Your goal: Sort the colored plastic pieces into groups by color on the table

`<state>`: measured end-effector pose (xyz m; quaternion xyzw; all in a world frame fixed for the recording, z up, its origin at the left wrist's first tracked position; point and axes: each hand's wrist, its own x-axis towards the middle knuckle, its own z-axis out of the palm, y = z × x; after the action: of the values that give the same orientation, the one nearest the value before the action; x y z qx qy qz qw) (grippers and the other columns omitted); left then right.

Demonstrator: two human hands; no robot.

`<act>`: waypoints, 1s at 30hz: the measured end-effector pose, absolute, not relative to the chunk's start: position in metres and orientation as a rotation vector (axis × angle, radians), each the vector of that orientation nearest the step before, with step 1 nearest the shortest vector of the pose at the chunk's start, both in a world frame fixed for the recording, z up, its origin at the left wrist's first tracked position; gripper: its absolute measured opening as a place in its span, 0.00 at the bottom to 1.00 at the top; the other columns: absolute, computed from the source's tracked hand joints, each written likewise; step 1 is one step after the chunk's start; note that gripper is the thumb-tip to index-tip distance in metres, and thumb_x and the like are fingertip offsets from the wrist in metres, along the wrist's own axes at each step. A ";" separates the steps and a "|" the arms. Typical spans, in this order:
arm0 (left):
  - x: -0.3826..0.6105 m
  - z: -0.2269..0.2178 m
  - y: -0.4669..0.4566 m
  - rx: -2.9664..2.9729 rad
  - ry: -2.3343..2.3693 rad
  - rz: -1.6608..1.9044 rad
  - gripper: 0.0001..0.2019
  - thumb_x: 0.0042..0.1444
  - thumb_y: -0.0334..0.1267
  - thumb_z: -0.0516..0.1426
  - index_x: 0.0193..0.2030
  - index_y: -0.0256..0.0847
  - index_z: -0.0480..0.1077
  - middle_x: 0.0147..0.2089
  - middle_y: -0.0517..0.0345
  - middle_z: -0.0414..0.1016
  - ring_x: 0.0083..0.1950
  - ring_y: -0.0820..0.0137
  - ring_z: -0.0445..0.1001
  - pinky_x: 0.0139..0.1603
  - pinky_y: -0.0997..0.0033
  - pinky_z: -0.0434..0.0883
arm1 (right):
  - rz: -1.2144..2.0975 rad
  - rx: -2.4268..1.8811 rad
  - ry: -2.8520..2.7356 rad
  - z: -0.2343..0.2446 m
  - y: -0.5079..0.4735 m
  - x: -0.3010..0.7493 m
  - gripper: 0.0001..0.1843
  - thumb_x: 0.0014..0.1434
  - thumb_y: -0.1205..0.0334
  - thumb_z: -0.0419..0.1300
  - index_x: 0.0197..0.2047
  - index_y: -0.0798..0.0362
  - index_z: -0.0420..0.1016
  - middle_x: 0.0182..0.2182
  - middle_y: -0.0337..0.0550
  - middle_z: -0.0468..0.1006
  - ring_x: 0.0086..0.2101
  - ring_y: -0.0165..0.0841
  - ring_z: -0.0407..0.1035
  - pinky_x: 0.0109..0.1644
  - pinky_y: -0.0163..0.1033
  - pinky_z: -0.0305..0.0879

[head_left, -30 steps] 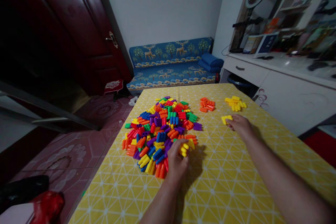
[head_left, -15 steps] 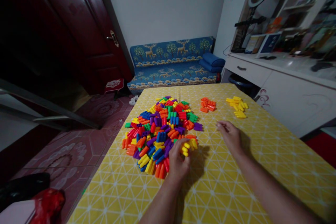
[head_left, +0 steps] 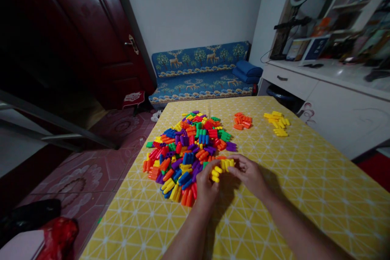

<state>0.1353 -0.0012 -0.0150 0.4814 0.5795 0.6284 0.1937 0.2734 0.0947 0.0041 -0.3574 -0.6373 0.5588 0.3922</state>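
My left hand (head_left: 206,182) is closed around yellow plastic toy blocks (head_left: 215,174) shaped like joined bullet-tipped tubes, at the near right edge of a mixed heap. My right hand (head_left: 248,174) pinches another yellow block (head_left: 227,165) just beside them, thumb and fingers at its right end. Whether the yellow pieces are joined to each other I cannot tell. The heap of toy blocks (head_left: 184,157) holds red, orange, blue, green, purple and yellow pieces and lies left of my hands.
Farther back on the yellow patterned tablecloth (head_left: 292,178) lie a small orange group of blocks (head_left: 243,121) and a yellow group (head_left: 276,122). A blue sofa (head_left: 198,75) stands beyond the table. To the right is a white dresser (head_left: 341,97); a dark red door (head_left: 103,32) is at left.
My right hand has come left and nearer, from open tablecloth to the yellow block by my left hand, and now pinches it. My left hand stays in place holding yellow blocks.
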 end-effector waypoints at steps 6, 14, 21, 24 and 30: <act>0.133 -0.017 -0.004 1.448 1.646 1.712 0.22 0.42 0.23 0.53 0.44 0.41 0.75 0.39 0.55 0.81 0.40 0.65 0.78 0.41 0.67 0.73 | 1.058 -1.205 -1.338 -0.009 0.186 0.333 0.24 0.42 0.52 0.68 0.43 0.54 0.74 0.33 0.47 0.80 0.31 0.37 0.73 0.32 0.39 0.69; 0.136 -0.020 -0.001 1.518 1.641 1.718 0.27 0.37 0.21 0.50 0.46 0.40 0.74 0.40 0.55 0.81 0.40 0.65 0.78 0.42 0.67 0.72 | 0.368 -1.476 -1.655 -0.026 0.219 0.371 0.13 0.51 0.53 0.58 0.35 0.52 0.76 0.36 0.53 0.79 0.36 0.43 0.73 0.44 0.47 0.68; 0.136 -0.016 -0.004 1.576 1.631 1.679 0.28 0.36 0.20 0.50 0.45 0.41 0.74 0.40 0.55 0.80 0.41 0.65 0.77 0.42 0.67 0.72 | 0.334 -1.348 -2.149 -0.038 0.249 0.358 0.25 0.57 0.48 0.55 0.51 0.53 0.76 0.52 0.53 0.77 0.52 0.44 0.71 0.57 0.47 0.66; 0.136 -0.018 -0.004 1.637 1.620 1.680 0.29 0.36 0.20 0.50 0.46 0.41 0.74 0.40 0.55 0.80 0.42 0.64 0.77 0.42 0.67 0.72 | 0.169 -1.561 -2.221 -0.038 0.266 0.356 0.41 0.60 0.43 0.52 0.68 0.61 0.58 0.69 0.61 0.56 0.67 0.50 0.51 0.69 0.58 0.49; 0.136 -0.024 -0.004 1.639 1.633 1.637 0.39 0.36 0.19 0.50 0.59 0.42 0.69 0.51 0.50 0.79 0.48 0.60 0.78 0.50 0.60 0.73 | 0.224 -1.731 -2.380 -0.031 0.251 0.343 0.41 0.64 0.38 0.44 0.72 0.55 0.52 0.72 0.52 0.49 0.70 0.47 0.41 0.70 0.65 0.39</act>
<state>0.1360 -0.0040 -0.0235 0.5715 0.5694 0.5707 0.1530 0.3433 0.2510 -0.0308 -0.5839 -0.8028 0.0755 0.0947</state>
